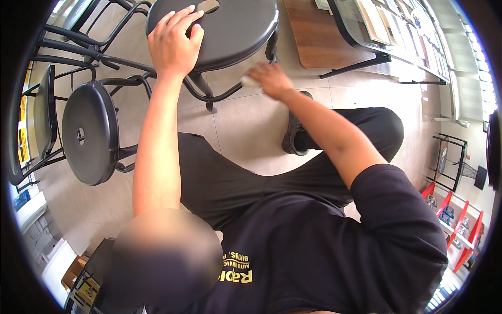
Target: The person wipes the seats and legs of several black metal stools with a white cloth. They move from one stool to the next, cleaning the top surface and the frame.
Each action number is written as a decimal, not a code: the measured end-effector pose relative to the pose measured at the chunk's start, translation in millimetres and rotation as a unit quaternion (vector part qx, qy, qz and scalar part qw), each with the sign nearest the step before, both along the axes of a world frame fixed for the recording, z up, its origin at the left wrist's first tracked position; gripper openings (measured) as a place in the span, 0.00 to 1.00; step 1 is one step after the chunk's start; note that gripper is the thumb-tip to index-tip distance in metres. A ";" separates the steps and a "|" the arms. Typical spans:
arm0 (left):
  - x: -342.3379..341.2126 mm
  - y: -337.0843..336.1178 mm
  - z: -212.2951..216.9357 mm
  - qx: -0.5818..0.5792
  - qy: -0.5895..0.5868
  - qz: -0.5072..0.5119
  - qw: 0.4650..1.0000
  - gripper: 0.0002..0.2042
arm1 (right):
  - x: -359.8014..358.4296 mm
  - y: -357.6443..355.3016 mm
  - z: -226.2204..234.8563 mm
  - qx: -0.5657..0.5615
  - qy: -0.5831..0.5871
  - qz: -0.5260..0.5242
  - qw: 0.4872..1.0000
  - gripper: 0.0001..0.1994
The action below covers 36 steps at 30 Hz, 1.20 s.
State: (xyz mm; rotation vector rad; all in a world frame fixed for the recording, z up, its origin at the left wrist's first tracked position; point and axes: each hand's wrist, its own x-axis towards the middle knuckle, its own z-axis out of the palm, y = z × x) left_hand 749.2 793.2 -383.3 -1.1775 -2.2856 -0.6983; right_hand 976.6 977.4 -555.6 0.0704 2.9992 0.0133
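My left hand (175,44) lies on the black round seat of a stool (235,36), fingers spread and fingertips near the hole in its middle. It holds nothing. Beside the stool's near right leg, my right hand (273,81) is closed around a small whitish wad (250,82), perhaps a cloth; motion smears it a little. The wad is close to the stool's curved foot ring (222,96). Whether it touches the metal I cannot tell.
A second black stool (86,133) lies tipped at the left, among black metal chair frames (97,55). To the right is a glass-topped table (376,31) with a brown wooden panel (314,39). My shoe (294,131) rests on the tiled floor below my right forearm. Red-sided shelves (457,225) stand far right.
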 end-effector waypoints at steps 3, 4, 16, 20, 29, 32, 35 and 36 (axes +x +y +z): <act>-3.2 -1.8 2.0 -0.018 -0.003 -0.006 1.000 0.16 | 14.6 35.5 18.0 -0.076 0.045 -0.026 0.996 0.28; -3.3 -3.1 1.4 -0.020 -0.005 -0.003 1.000 0.16 | 15.8 33.9 23.2 -0.102 0.053 -0.072 0.991 0.28; 3.9 0.0 7.6 0.010 -0.006 -0.007 1.000 0.14 | -52.3 -34.5 -13.7 -0.341 0.112 -0.570 0.739 0.46; 13.6 0.8 18.8 0.030 -0.006 -0.004 1.000 0.13 | -40.1 -93.1 -27.5 -0.298 0.172 -0.511 0.788 0.44; 9.9 -0.3 17.4 0.028 -0.007 -0.008 1.000 0.14 | 0.8 -237.5 -65.2 -0.460 -0.111 -0.383 0.793 0.23; 10.1 7.6 19.5 0.035 -0.011 -0.020 0.999 0.14 | -31.9 -193.9 -117.9 -0.637 -0.128 -0.574 0.498 0.16; 10.1 -0.8 17.9 0.030 -0.020 -0.011 0.999 0.14 | -50.5 -164.2 -119.1 -0.701 -0.125 -0.562 0.421 0.14; 10.9 0.0 18.4 0.033 -0.019 -0.012 0.999 0.14 | -54.8 -161.4 -123.9 -0.699 -0.167 -0.536 0.442 0.14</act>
